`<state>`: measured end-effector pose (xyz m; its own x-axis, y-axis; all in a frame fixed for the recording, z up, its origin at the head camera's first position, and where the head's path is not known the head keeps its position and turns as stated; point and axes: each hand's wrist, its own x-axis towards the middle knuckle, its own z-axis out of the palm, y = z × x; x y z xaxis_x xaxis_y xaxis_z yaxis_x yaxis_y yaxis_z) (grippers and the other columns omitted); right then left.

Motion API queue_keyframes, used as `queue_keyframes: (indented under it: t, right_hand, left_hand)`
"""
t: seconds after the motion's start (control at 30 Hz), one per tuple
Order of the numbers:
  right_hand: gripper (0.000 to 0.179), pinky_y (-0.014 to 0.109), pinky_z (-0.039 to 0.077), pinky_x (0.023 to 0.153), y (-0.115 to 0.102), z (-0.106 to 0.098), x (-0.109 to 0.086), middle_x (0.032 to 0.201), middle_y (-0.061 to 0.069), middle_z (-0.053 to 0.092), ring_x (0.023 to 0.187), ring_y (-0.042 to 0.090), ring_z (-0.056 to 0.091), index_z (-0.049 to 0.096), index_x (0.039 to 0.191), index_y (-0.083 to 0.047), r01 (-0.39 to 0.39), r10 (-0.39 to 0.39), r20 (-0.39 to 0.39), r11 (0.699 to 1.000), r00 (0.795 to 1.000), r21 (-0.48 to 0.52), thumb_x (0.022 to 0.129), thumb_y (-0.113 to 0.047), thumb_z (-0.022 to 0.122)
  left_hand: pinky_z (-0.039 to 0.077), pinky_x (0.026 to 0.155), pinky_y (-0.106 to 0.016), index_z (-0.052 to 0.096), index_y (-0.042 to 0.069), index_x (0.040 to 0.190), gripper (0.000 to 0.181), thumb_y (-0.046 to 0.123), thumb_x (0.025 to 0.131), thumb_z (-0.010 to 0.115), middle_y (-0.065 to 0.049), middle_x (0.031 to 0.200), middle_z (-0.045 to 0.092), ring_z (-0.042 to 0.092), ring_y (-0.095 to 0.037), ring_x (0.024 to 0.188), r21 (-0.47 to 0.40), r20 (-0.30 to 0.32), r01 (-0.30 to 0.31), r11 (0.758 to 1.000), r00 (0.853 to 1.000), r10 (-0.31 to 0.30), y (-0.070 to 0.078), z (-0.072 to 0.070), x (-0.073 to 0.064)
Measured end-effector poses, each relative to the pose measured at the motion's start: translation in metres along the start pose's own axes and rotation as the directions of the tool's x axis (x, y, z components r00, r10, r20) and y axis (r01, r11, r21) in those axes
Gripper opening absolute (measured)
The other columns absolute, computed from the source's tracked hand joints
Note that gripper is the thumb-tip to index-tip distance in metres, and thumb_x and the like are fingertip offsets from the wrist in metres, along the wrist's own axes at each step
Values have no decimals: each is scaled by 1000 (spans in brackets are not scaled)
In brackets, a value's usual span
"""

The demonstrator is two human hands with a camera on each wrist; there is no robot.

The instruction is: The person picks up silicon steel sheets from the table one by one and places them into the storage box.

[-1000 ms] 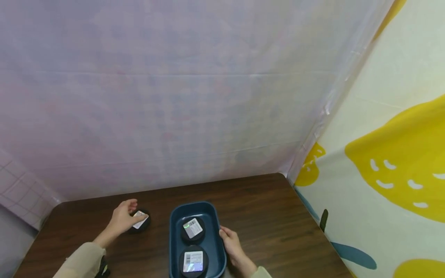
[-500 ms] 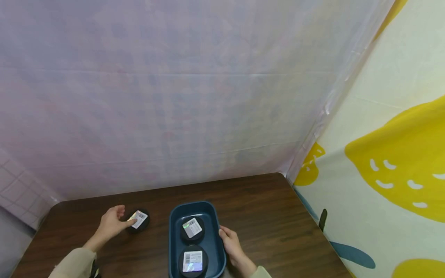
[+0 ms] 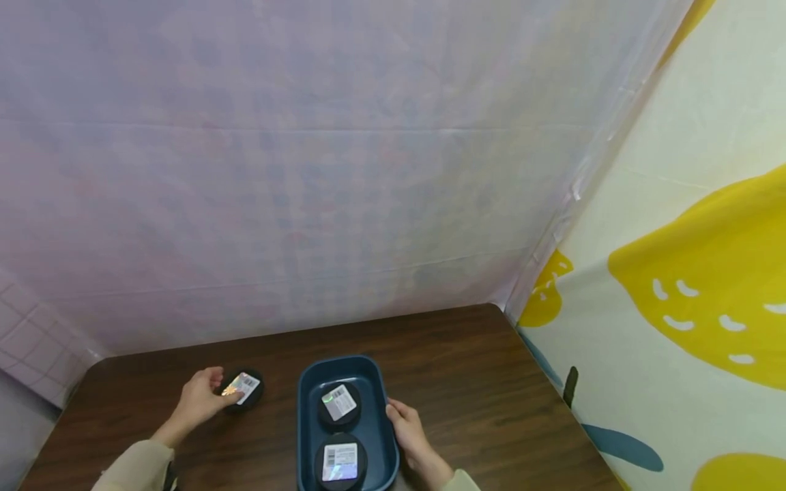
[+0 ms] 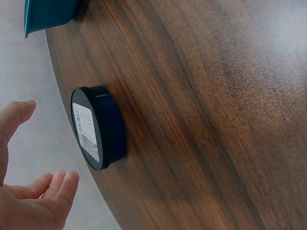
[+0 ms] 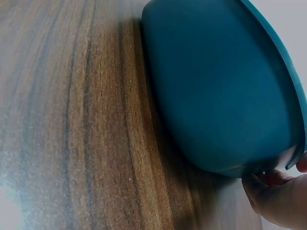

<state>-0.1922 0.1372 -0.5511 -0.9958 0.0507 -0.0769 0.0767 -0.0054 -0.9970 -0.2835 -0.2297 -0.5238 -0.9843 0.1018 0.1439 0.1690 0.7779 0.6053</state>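
Observation:
A round black tub (image 3: 243, 390) with a white barcode label on its lid rests on the table at the left. My left hand (image 3: 198, 399) hovers over its left side, thumb and fingers spread apart. In the left wrist view a gap shows between the hand (image 4: 38, 196) and the tub (image 4: 99, 127). My right hand (image 3: 411, 434) grips the right rim of a deep blue rectangular tray (image 3: 305, 423). Inside that tray lie two more black labelled tubs, one farther back (image 3: 340, 406) and one nearer (image 3: 340, 464). The right wrist view shows fingers (image 5: 280, 191) at the tray's rim.
The brown wood-grain table (image 3: 479, 402) carries everything and ends at a back edge against a pale curtain (image 3: 307, 204). A lemon-print cloth (image 3: 675, 307) hangs along the right side.
My left hand has drawn back to the left from over the loose tub, then shifted very slightly. The tub, the tray and my right hand stay in place.

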Motion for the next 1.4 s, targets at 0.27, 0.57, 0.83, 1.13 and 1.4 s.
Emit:
queue_keyframes:
  t: [0.27,0.57,0.83,1.13,1.4]
  right_hand:
    - [36,43,49,85,29,-5,16,115,33,57,102,39,58,48,120,20,-13,13,2,1000,1000,6,97,-7,45]
    - [38,35,49,84,34,-7,18,116,28,59,103,32,59,51,122,16,-16,16,-1,1000,1000,-1,96,-13,48]
    - [38,35,49,84,35,-8,17,116,28,59,103,33,59,51,122,16,-21,21,-9,1000,1000,2,96,-13,48]
    - [38,34,49,83,33,-5,17,116,27,59,102,31,59,52,121,15,-27,27,-15,1000,1000,6,96,-13,49]
    - [37,32,49,81,35,-6,17,115,28,60,100,32,60,52,121,16,-22,22,-19,999,1000,24,96,-12,49]
  left_hand:
    - [43,82,-54,43,-26,115,74,20,70,80,-38,104,51,53,-45,94,7,38,18,1000,999,-18,-7,5,2]
    - [38,88,-58,38,-29,117,84,24,68,81,-43,111,47,47,-51,101,25,64,22,999,998,-24,-21,15,2]
    - [39,88,-58,37,-28,119,88,26,66,83,-44,113,43,46,-50,102,48,73,39,998,996,-42,-22,24,5]
    - [42,81,-57,35,-27,121,96,31,63,84,-43,113,40,47,-48,97,83,94,60,995,993,-67,-22,28,9]
    - [42,81,-58,34,-26,121,95,28,62,85,-41,111,39,47,-47,96,98,115,84,992,989,-95,-25,36,12]
